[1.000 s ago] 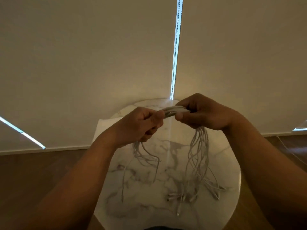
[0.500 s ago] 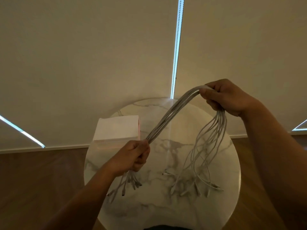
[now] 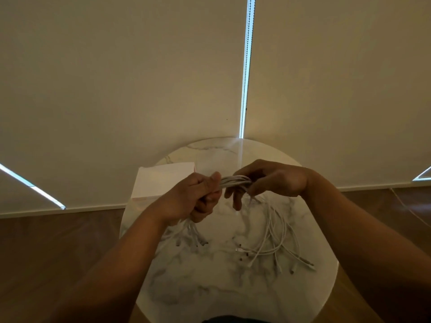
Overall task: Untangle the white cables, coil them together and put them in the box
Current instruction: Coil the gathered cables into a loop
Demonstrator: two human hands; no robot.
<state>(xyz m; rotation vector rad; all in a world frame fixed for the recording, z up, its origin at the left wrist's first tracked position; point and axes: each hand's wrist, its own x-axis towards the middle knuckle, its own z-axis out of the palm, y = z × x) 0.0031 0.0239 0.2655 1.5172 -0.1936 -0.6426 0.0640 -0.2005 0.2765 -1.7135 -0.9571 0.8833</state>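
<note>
A bundle of several white cables point(image 3: 234, 181) stretches between my two hands above the round marble table point(image 3: 210, 283). My left hand point(image 3: 193, 199) grips the bundle in a fist, and short plug ends hang below it onto the table. My right hand point(image 3: 268, 180) holds the bundle from above, its fingers curled over the strands with one finger pointing down. From the right hand the long loose ends point(image 3: 277, 243) trail down and spread over the table's right side. The white box point(image 3: 161, 180) lies at the table's back left, partly hidden by my left hand.
Pale roller blinds fill the background, with a bright gap and bead chain point(image 3: 247, 66) between them. Dark wooden floor point(image 3: 58, 248) surrounds the table. A thin cord point(image 3: 410, 210) runs over the floor at the right.
My right hand came down and left from its raised position, and my left hand rose to meet it. The stretch of cable between them is now short. Loose ends settled on the table.
</note>
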